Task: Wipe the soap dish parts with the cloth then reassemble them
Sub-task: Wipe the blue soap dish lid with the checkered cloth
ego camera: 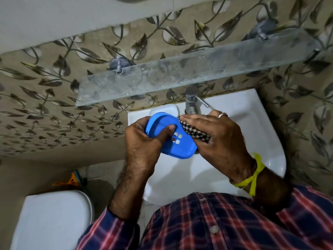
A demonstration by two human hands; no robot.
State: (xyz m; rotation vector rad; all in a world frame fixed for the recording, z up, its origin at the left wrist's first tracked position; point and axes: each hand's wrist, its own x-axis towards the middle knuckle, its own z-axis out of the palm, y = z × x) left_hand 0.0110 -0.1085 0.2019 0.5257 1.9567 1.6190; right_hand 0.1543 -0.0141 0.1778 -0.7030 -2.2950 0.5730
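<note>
A blue plastic soap dish part (182, 147) with small square drain holes is held over the white sink (243, 123). My left hand (144, 139) grips its left side, with the thumb lying across its inner face. My right hand (221, 136) presses a folded black-and-white checked cloth (194, 132) against the dish's right edge. A white rounded piece (171, 108) lies on the sink's back left corner, partly hidden behind the blue part; I cannot tell what it is.
A chrome tap (191, 101) stands at the back of the sink, just beyond my right fingers. A glass shelf (180, 74) juts from the leaf-patterned wall above. A white toilet tank (54, 221) sits at lower left, with an orange item (72, 181) behind it.
</note>
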